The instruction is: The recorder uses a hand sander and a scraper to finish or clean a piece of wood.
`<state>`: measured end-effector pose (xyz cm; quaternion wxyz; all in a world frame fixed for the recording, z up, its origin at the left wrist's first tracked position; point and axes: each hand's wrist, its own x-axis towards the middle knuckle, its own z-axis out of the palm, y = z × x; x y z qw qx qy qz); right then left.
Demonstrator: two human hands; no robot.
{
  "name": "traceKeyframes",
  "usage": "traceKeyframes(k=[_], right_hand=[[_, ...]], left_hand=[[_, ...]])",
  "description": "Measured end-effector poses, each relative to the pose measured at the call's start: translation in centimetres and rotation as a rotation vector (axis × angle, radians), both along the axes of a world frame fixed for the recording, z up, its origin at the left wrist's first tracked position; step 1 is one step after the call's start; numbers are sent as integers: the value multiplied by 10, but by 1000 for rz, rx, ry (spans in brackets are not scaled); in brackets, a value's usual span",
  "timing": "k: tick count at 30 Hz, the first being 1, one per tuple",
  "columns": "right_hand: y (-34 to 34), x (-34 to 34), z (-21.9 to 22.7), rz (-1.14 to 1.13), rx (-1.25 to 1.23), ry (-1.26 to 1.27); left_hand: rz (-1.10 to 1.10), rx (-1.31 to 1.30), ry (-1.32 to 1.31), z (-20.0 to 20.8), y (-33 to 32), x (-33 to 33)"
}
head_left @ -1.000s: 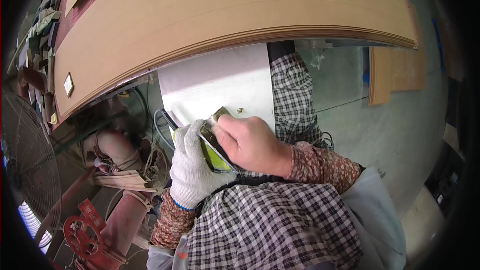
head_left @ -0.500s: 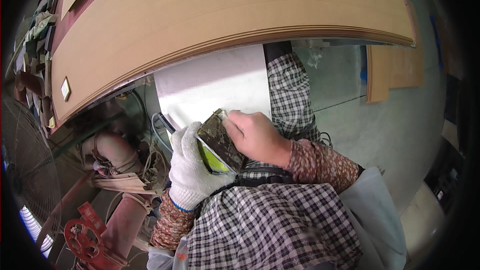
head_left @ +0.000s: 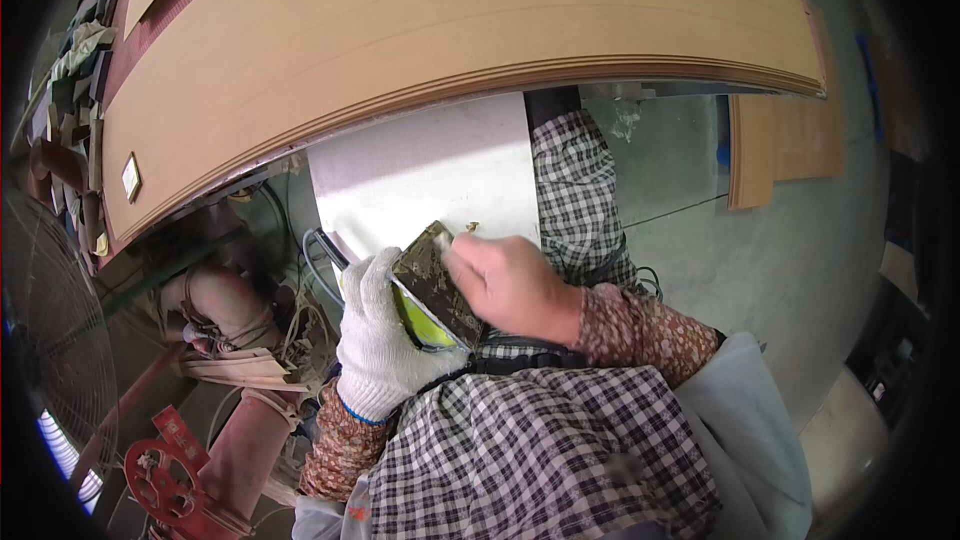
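My left hand (head_left: pixel 378 345), in a white knit glove, is wrapped round what looks like a sander (head_left: pixel 424 320) with a yellow-green body. Its flat face (head_left: pixel 438 285), dark brown, crusted and patchy, is turned up toward me. Bare and slightly blurred, my right hand (head_left: pixel 515 285) is closed, with thumb and fingertips at the upper edge of that face. Something small and pale shows at the fingertips, too little to name. A small brown scrap (head_left: pixel 472 227) shows against the white panel (head_left: pixel 430 160) just beyond the fingers.
A stack of large tan boards (head_left: pixel 470 15) spans the far side. To the left are a wire fan (head_left: pixel 55 330), red pipework with a handwheel (head_left: pixel 165 480), and hoses. More tan boards (head_left: pixel 755 150) lie at right. A checked apron (head_left: pixel 540 450) covers my lap.
My right hand has shifted slightly along the sander's dark face and is more blurred. A small brown scrap now shows beyond my fingers. My left hand keeps its grip.
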<state>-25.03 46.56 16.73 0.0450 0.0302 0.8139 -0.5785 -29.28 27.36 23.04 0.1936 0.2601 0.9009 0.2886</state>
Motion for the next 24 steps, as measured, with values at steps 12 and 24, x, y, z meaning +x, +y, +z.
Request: traceKeyframes(k=[12,24], right_hand=[[6,1,8,44,-6,-35],[6,2,7,70,-41,-30]], left_hand=[[-13,24,25,0,2,-1],[30,32,25,1,4,0]])
